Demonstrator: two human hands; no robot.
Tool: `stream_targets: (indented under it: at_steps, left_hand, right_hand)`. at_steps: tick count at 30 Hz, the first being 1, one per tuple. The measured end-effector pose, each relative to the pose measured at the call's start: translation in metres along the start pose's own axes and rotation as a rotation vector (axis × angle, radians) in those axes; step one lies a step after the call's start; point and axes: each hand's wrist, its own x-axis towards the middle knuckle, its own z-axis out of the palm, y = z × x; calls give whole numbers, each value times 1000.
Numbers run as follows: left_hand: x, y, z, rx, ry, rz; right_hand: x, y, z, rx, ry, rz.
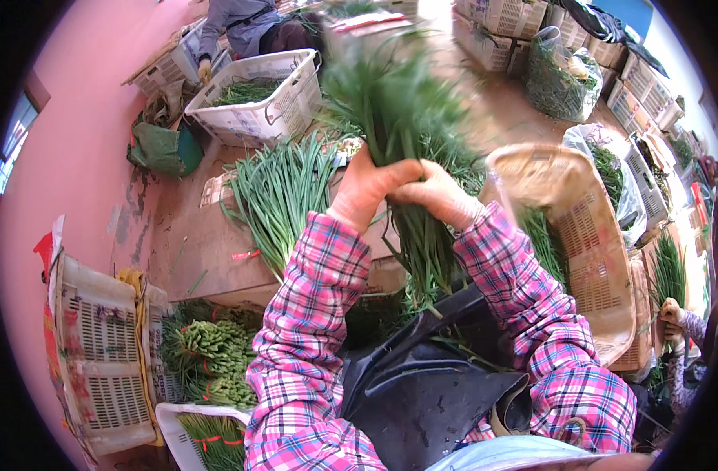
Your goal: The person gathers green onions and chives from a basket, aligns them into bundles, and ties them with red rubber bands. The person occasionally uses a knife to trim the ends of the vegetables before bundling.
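My left hand [375, 183] and my right hand [438, 189] are both wrapped around one thick bunch of garlic chives [418, 235], thumbs near each other. The bunch's leafy top is blurred and points away from me; the stalks hang below my hands towards a black apron [435, 400] on my lap. Left of my left hand, a fanned pile of garlic chives [285, 194] lies on a low wooden surface [212, 253]. More loose greens [447, 153] lie behind my right hand, partly hidden by the bunch.
A tan plastic basket [591, 259] holding greens stands close to my right arm. At lower left, red-banded bundles [218, 347] sit by an upended crate [100, 353]. Farther off, a person [241, 26] sits behind a white basket [259, 112]. Another person's hands [672, 321] hold greens at far right.
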Motion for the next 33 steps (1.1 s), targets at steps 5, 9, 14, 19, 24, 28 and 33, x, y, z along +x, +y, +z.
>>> stream_targets:
  at_steps: [5,9,14,19,24,28,33]
  left_hand:
    - [-25,7,18,-104,149,-25]
    - [-33,13,31,69,161,30]
    - [-30,6,62,859,-48,514]
    - [-67,24,4,44,-60,260]
    - [-100,14,-30,53,210,-58]
    - [-119,-11,-27,14,323,-256]
    - [-125,-33,-28,-21,281,-273]
  right_hand:
    - [-33,-48,-29,-767,-530,59]
    - [-25,-69,-51,-776,-206,-513]
    - [-21,-85,-20,-919,169,-618]
    - [-61,-120,-42,320,-28,-659]
    - [-76,-144,-63,753,-264,-702]
    - [-72,-141,-73,-159,317,-575]
    - [-79,-129,-69,-112,590,-651]
